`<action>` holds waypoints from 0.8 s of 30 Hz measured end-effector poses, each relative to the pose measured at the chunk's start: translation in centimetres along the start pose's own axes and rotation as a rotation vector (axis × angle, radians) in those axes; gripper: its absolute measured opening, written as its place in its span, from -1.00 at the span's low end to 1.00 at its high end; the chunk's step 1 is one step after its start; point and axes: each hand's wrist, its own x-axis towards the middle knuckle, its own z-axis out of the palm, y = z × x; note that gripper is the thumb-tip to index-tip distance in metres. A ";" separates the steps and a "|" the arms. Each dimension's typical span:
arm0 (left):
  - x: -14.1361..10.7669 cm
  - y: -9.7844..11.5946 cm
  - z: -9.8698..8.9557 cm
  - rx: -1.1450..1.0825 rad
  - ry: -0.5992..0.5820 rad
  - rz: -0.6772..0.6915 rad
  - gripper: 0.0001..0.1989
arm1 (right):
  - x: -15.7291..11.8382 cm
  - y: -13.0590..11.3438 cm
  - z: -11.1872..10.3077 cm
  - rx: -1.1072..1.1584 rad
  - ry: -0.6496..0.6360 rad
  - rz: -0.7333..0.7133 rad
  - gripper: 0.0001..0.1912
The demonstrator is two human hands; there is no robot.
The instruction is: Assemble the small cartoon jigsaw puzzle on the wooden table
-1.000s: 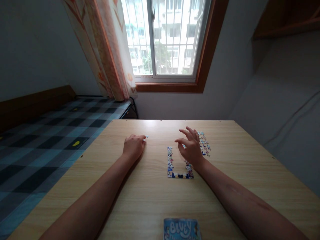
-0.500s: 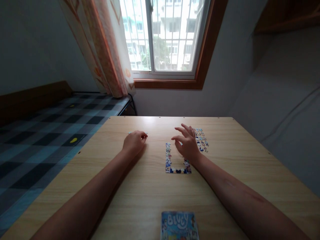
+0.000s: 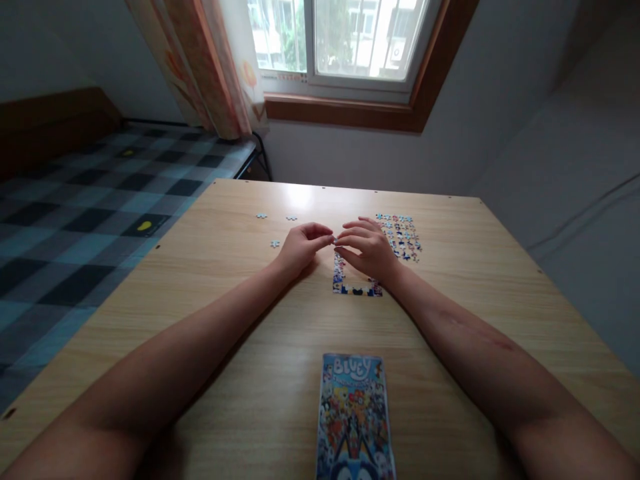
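Note:
My left hand [image 3: 305, 249] pinches a small pale puzzle piece [image 3: 335, 240] between thumb and fingertips. From the other side, the fingertips of my right hand [image 3: 371, 248] meet the same piece, their grip partly hidden. Beneath and in front of the hands lies a partly joined jigsaw puzzle [image 3: 339, 270], with left, right and near borders showing; my right hand hides its far part. Loose puzzle pieces [image 3: 407, 235] lie in rows beyond my right hand. To the left sit three bluish pieces, among them a near one [image 3: 275, 244].
A blue puzzle box [image 3: 355, 413] with "Bluey" on it lies near me on the wooden table [image 3: 240, 347]. A bed with a checked cover [image 3: 100, 220] stands left of the table. A curtain [image 3: 200, 67] and a window are behind the far edge.
My left hand has moved right from the loose pieces on the left, bringing a piece to my right hand. My right fingers have closed toward it. The view has tipped down.

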 end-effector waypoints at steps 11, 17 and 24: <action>0.4 -0.4 -0.1 0.046 -0.082 0.029 -0.82 | -0.1 0.3 0.6 0.106 0.019 0.073 -0.88; 0.1 0.1 -0.6 0.371 0.004 0.147 -0.87 | 0.3 0.8 -0.3 0.208 0.057 0.297 -0.89; -1.0 0.2 0.1 0.863 -0.044 0.261 -0.81 | 3.2 3.0 -3.0 0.288 -0.226 0.629 -0.84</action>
